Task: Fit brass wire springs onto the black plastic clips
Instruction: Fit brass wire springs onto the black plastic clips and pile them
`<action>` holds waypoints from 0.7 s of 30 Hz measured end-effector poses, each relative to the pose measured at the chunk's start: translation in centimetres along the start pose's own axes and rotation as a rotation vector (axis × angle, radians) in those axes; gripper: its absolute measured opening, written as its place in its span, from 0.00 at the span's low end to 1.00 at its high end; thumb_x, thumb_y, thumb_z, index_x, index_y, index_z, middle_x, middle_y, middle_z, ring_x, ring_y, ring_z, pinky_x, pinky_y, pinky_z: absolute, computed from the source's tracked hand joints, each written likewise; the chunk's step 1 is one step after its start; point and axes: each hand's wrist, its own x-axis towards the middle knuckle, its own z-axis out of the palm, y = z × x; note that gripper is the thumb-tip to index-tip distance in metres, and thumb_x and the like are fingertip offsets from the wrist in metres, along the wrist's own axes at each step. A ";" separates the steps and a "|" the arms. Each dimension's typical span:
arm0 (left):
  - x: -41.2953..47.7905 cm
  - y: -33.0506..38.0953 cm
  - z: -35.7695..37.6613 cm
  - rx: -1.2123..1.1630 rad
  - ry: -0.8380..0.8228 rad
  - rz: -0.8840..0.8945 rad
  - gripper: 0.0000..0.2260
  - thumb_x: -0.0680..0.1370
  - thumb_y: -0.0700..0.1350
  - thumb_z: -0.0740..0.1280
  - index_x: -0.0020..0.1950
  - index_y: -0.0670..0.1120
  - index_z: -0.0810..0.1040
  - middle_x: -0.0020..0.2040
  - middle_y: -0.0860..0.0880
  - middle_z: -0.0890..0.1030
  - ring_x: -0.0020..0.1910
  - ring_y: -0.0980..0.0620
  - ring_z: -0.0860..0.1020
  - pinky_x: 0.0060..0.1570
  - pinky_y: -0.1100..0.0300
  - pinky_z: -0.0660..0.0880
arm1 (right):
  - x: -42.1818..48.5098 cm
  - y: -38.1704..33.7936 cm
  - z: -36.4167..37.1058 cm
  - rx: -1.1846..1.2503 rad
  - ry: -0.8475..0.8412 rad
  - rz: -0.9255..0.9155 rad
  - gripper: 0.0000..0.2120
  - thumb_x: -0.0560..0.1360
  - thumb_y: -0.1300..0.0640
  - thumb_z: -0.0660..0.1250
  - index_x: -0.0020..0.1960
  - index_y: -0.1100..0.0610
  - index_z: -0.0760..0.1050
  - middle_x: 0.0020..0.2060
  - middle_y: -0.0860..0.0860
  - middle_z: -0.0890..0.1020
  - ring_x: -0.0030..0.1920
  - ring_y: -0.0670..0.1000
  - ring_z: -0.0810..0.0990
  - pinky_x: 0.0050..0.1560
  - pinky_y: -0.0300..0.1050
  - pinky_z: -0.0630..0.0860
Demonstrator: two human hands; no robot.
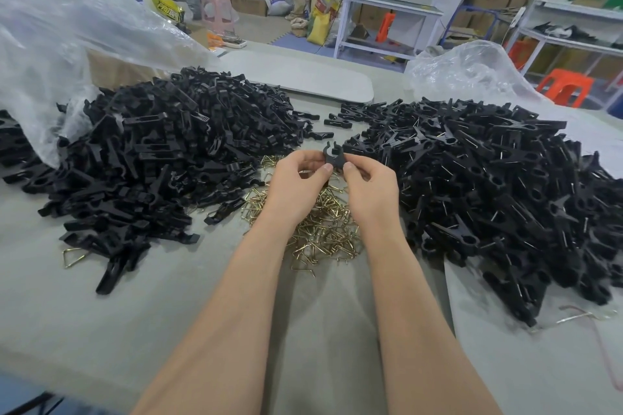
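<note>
A black plastic clip is held up between both hands over the middle of the table. My left hand pinches its left side with thumb and fingers, and my right hand pinches its right side. Whether a spring sits on this clip is hidden by my fingers. Beneath my hands lies a heap of brass wire springs. A big pile of bare black clip parts lies to the left. To the right is a pile of clips with wire springs on them.
The grey table has a clear plastic bag at the far left and another at the far right. A grey board lies behind the piles. One loose spring lies front left. Cartons, shelves and stools stand beyond.
</note>
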 end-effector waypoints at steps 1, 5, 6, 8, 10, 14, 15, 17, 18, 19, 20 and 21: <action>0.0 0.0 0.0 0.018 0.001 0.008 0.06 0.76 0.40 0.68 0.47 0.52 0.77 0.43 0.52 0.80 0.45 0.53 0.78 0.56 0.50 0.76 | 0.0 0.0 0.0 -0.001 -0.010 0.000 0.13 0.78 0.63 0.62 0.60 0.60 0.79 0.54 0.53 0.83 0.54 0.47 0.79 0.60 0.42 0.74; 0.0 0.0 -0.2 0.037 -0.007 0.028 0.05 0.76 0.40 0.68 0.48 0.51 0.78 0.43 0.51 0.81 0.46 0.50 0.79 0.55 0.50 0.77 | -0.2 -0.2 -0.1 0.025 -0.044 0.007 0.13 0.78 0.63 0.62 0.59 0.59 0.79 0.53 0.52 0.83 0.55 0.47 0.79 0.60 0.41 0.74; 0.0 0.0 -0.3 0.027 -0.010 0.032 0.05 0.76 0.40 0.68 0.48 0.50 0.79 0.43 0.50 0.81 0.46 0.50 0.79 0.55 0.51 0.77 | -0.3 -0.2 -0.1 0.034 -0.056 0.005 0.12 0.78 0.63 0.62 0.59 0.60 0.79 0.53 0.52 0.83 0.55 0.47 0.79 0.60 0.41 0.74; -0.1 0.1 -0.5 -0.019 -0.017 0.039 0.05 0.77 0.40 0.68 0.49 0.48 0.80 0.42 0.51 0.82 0.43 0.53 0.80 0.52 0.54 0.78 | -0.3 -0.4 -0.2 0.063 -0.078 0.009 0.12 0.78 0.63 0.63 0.59 0.59 0.79 0.52 0.52 0.83 0.51 0.45 0.80 0.57 0.39 0.74; -0.1 0.4 -0.7 -0.108 -0.038 0.037 0.07 0.78 0.40 0.66 0.46 0.50 0.82 0.40 0.53 0.83 0.42 0.55 0.81 0.48 0.59 0.79 | -0.3 -0.5 -0.4 0.140 -0.096 0.057 0.11 0.78 0.63 0.63 0.56 0.56 0.81 0.51 0.54 0.84 0.44 0.49 0.81 0.51 0.43 0.77; -0.1 0.5 -1.0 -0.156 -0.066 0.009 0.05 0.78 0.45 0.68 0.52 0.51 0.80 0.46 0.52 0.83 0.50 0.52 0.81 0.51 0.58 0.79 | -0.1 -0.6 -1.1 0.340 -0.238 0.137 0.10 0.79 0.64 0.62 0.55 0.55 0.80 0.44 0.49 0.85 0.45 0.47 0.82 0.47 0.41 0.78; -0.1 0.4 -1.1 -0.173 -0.087 -0.026 0.08 0.77 0.47 0.69 0.55 0.52 0.79 0.48 0.52 0.82 0.52 0.52 0.80 0.53 0.57 0.77 | -0.1 -0.6 -1.3 0.425 -0.273 0.157 0.10 0.78 0.64 0.62 0.52 0.54 0.81 0.41 0.48 0.85 0.42 0.44 0.81 0.46 0.39 0.78; 0.0 0.4 -1.2 -0.277 -0.169 -0.088 0.09 0.76 0.47 0.69 0.56 0.52 0.78 0.49 0.53 0.82 0.51 0.54 0.80 0.53 0.58 0.76 | 0.0 -0.9 -1.5 0.565 -0.286 0.228 0.08 0.77 0.65 0.63 0.49 0.56 0.79 0.37 0.48 0.83 0.37 0.43 0.79 0.42 0.37 0.77; 0.0 0.5 -1.3 -0.334 -0.191 -0.095 0.07 0.76 0.45 0.69 0.54 0.51 0.79 0.47 0.53 0.82 0.49 0.56 0.80 0.50 0.60 0.76 | 0.0 -1.0 -1.5 0.606 -0.272 0.265 0.06 0.77 0.66 0.64 0.49 0.57 0.78 0.37 0.50 0.82 0.37 0.44 0.79 0.41 0.37 0.77; 0.0 0.7 -1.4 -0.390 -0.191 -0.096 0.06 0.76 0.43 0.69 0.52 0.49 0.80 0.45 0.52 0.82 0.46 0.57 0.80 0.48 0.62 0.76 | 0.1 -1.2 -1.5 0.627 -0.249 0.291 0.05 0.76 0.66 0.64 0.49 0.58 0.76 0.39 0.51 0.81 0.38 0.46 0.79 0.41 0.37 0.77; 0.0 0.8 -1.5 -0.472 -0.174 -0.106 0.05 0.76 0.41 0.69 0.50 0.46 0.81 0.44 0.51 0.83 0.44 0.56 0.80 0.47 0.63 0.76 | 0.1 -1.3 -1.4 0.625 -0.224 0.302 0.04 0.76 0.66 0.65 0.49 0.59 0.75 0.40 0.53 0.81 0.39 0.47 0.79 0.43 0.38 0.77; 0.0 0.9 -1.6 -0.572 -0.139 -0.128 0.04 0.75 0.39 0.68 0.49 0.44 0.80 0.43 0.49 0.83 0.43 0.56 0.81 0.47 0.65 0.77 | 0.1 -1.2 -1.3 0.569 -0.192 0.289 0.04 0.76 0.65 0.65 0.50 0.58 0.74 0.43 0.53 0.81 0.42 0.47 0.80 0.45 0.39 0.78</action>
